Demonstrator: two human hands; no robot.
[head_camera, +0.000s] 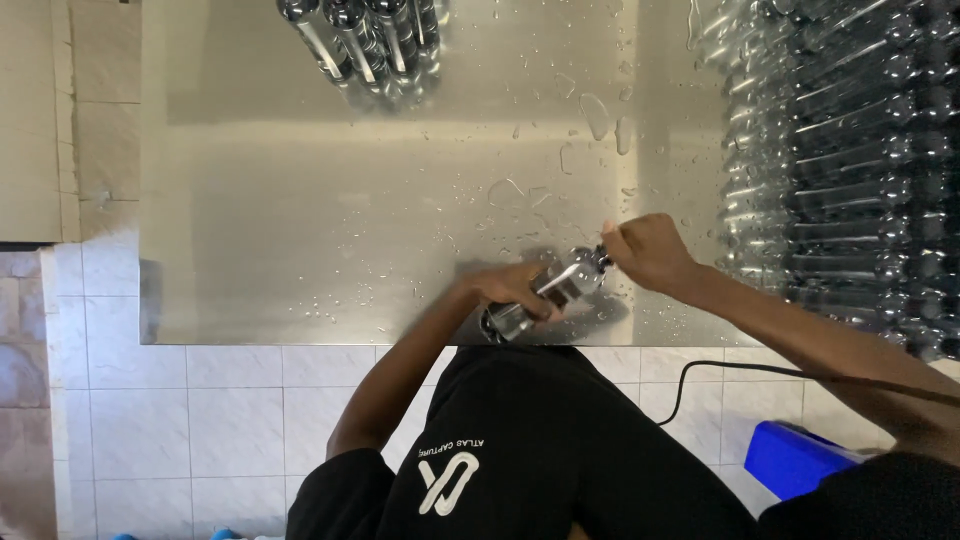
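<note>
My left hand (515, 285) gripped the clear bottle (545, 295) lying on the wet steel desk (300, 220), my right hand (645, 250) pinched its cap (602, 256), and I judged the wetness could let it slip.

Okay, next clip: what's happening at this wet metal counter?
A person stands at a wet stainless steel counter and holds a clear plastic bottle lying on its side. The left hand grips the bottle's body, and the right hand is closed at its neck end, where the cap would be. Rows of similar clear bottles are stacked at the right side of the counter, and a smaller group of bottles lies at the far edge. A blue container sits below on the tiled floor.
</note>
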